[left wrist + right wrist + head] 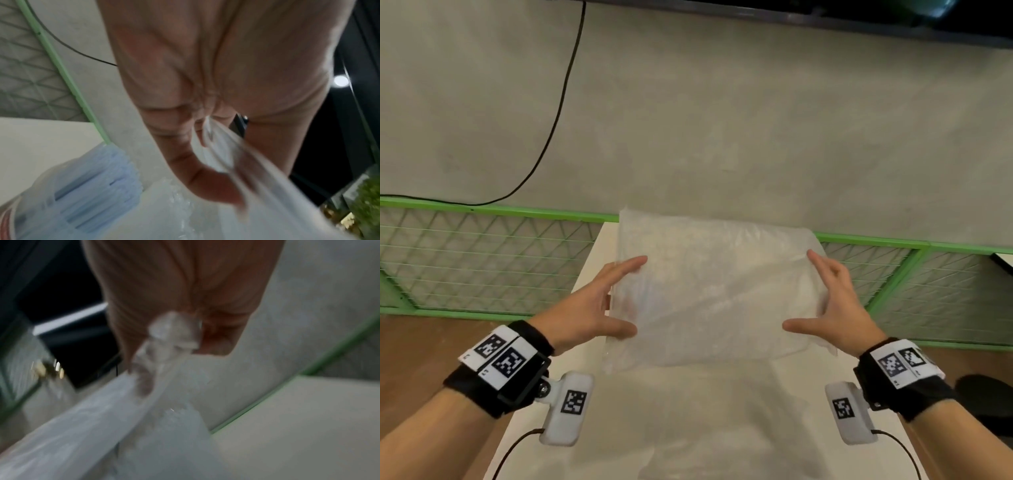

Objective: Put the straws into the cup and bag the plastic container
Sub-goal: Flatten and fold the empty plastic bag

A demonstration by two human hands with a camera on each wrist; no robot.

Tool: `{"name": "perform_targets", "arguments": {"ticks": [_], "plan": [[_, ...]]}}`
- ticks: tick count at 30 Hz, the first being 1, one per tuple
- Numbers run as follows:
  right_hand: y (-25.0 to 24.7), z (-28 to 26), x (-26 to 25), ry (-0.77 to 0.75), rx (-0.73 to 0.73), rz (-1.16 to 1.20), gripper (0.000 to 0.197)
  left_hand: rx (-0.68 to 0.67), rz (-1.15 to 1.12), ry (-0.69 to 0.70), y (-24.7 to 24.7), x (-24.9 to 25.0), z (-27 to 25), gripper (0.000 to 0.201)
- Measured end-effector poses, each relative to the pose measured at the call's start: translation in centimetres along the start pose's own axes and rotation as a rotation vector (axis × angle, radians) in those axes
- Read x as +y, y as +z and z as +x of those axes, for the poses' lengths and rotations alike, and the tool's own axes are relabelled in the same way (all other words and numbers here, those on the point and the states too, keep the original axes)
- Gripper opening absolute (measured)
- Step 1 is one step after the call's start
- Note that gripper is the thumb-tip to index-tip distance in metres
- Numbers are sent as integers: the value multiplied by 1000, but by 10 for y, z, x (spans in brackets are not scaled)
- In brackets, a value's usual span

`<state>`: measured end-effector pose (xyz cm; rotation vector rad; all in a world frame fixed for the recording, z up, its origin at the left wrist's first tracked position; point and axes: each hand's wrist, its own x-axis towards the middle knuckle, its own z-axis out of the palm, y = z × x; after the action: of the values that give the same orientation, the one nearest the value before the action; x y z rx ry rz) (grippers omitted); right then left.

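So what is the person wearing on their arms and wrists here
Both forearms are bare, with no sleeves. Each wrist has a black strap, the left and the right, carrying white tags printed with black square codes. A white block with its own code and a thin black cable hangs beneath each strap.

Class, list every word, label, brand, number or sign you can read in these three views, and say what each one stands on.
No readable text in any view.
Wrist bands on left hand and right hand: black-and-white square code markers only, no letters or numbers.
Cup with blue straws: a red and dark label patch at the picture's edge, too blurred and cut off to read.
Plastic bag: no print visible.
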<state>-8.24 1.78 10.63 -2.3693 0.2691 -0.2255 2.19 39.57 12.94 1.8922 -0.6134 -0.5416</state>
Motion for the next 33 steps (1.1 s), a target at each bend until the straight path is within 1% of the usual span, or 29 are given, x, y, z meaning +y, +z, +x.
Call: {"name": "perform_targets", "arguments": {"ticks": [3,4,6,8,10,13,15,16,18,20,21,22,24,26,27,29,30,31,32,33], "plan": [[7,-1,-5,-4,34,-195,128,33,75,-32,6,1,2,108],[10,-1,-9,3,56,-212,129,34,113,-27,8,3,4,112],[19,-2,-22,54,147,-213,129,18,183,5,15,11,6,120],[30,0,-34,141,239,-233,131,-5,216,40,23,23,5,123],[41,4,-39,222,294,-254,135,-18,241,91,32,35,0,124],[51,11,-41,307,336,-285,137,-41,227,157,45,48,-8,123],[52,15,-43,326,326,-266,136,-48,275,174,52,46,-8,124],[53,16,-44,302,317,-261,133,-38,318,179,54,44,-7,125],[53,15,-48,182,297,-261,118,-1,388,197,56,40,-2,126],[55,8,-56,-24,289,-256,96,41,371,213,61,35,6,123],[57,3,-63,-140,282,-245,87,51,326,210,65,35,10,119],[60,-2,-70,-250,259,-220,83,63,278,207,70,34,14,112],[65,-16,-86,-429,152,-157,81,107,153,202,81,33,22,98],[69,-30,-99,-563,-27,-24,78,143,-45,166,89,34,26,90],[70,-36,-103,-586,-136,84,78,162,-121,151,92,35,27,87],[67,-43,-107,-515,-327,378,78,204,-220,148,94,35,28,77],[64,-42,-106,-463,-358,519,77,214,-265,155,93,33,28,74],[58,-38,-105,-434,-311,605,75,208,-304,163,90,31,28,72],[50,-31,-102,-430,-200,618,72,182,-338,165,86,28,27,70],[41,-21,-97,-430,-69,574,70,140,-371,170,83,26,25,67]]}}
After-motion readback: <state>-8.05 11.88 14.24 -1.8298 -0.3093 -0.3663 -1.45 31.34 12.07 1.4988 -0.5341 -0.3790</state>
